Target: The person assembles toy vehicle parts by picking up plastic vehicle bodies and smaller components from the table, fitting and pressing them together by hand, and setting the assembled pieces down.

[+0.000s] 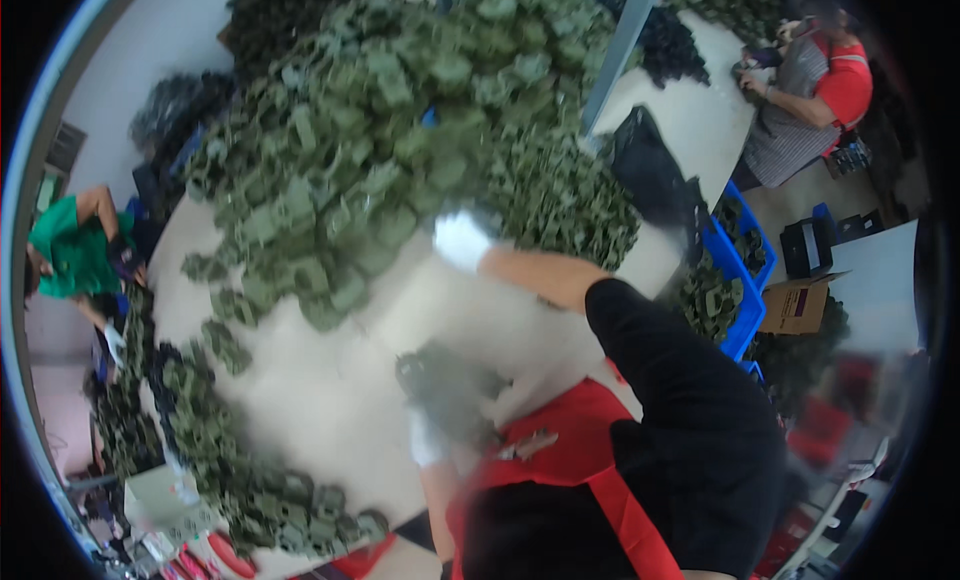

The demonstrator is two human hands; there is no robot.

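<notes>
The gloved right hand (462,240) reaches the big heap of green parts (400,130), grip unclear; the left hand (428,435) clasps a blurred bundle (445,380). Most parts remain unsorted on the table (330,400).

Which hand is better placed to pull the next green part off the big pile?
Probably the right hand: it is stretched out across the table to the edge of the green pile. The left hand sits close to the body, by a blurred dark green part.

matt green plastic parts (380,150), smooth pale table (320,390), glossy blue plastic bin (745,280)
</notes>
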